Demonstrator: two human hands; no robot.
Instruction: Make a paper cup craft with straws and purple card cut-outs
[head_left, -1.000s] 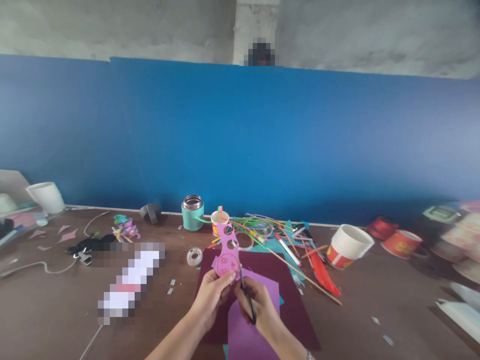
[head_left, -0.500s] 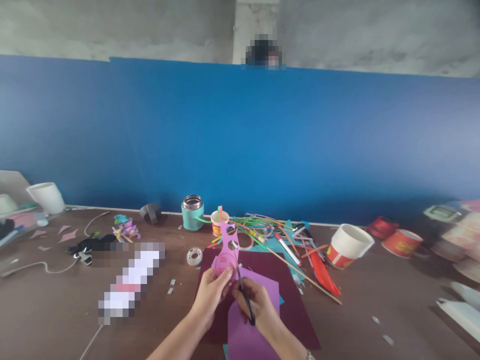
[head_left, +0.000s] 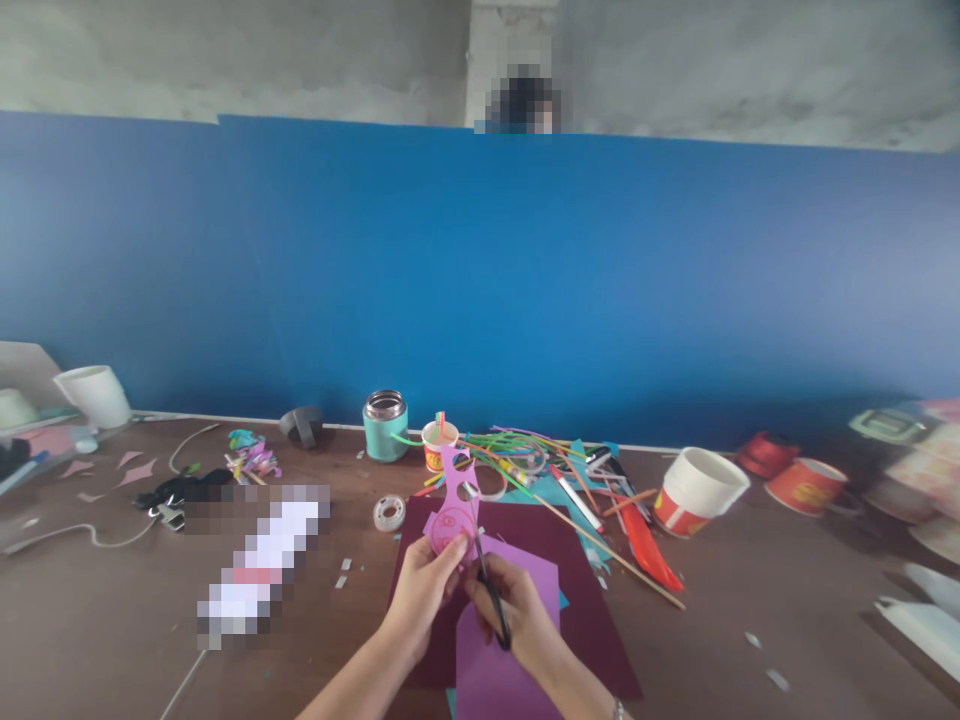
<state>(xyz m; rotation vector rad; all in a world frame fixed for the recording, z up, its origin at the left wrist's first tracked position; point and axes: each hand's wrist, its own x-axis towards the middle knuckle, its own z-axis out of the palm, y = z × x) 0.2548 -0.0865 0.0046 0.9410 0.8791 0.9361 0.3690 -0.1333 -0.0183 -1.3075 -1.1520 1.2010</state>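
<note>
My left hand (head_left: 420, 592) pinches the lower edge of a pink paper piece (head_left: 453, 503) with round holes and a drawn circle, held upright above the table. My right hand (head_left: 516, 612) grips black-handled scissors (head_left: 489, 590), whose blades point up into the pink paper's lower right side. Under both hands lie a light purple sheet (head_left: 504, 662) and a dark maroon sheet (head_left: 592, 610).
Behind the hands are a tape roll (head_left: 388, 513), a teal jar (head_left: 385, 425), a small paper cup (head_left: 439, 444), a pile of coloured strips and sticks (head_left: 525, 455) and a red marker (head_left: 576, 500). Paper cups (head_left: 697, 490) lie at right, a white cup (head_left: 96, 395) at far left, below a blue partition (head_left: 480, 270).
The pink paper has sunk slightly lower in my left hand and the scissor blades have worked a little further into it. My hands stay in nearly the same place.
</note>
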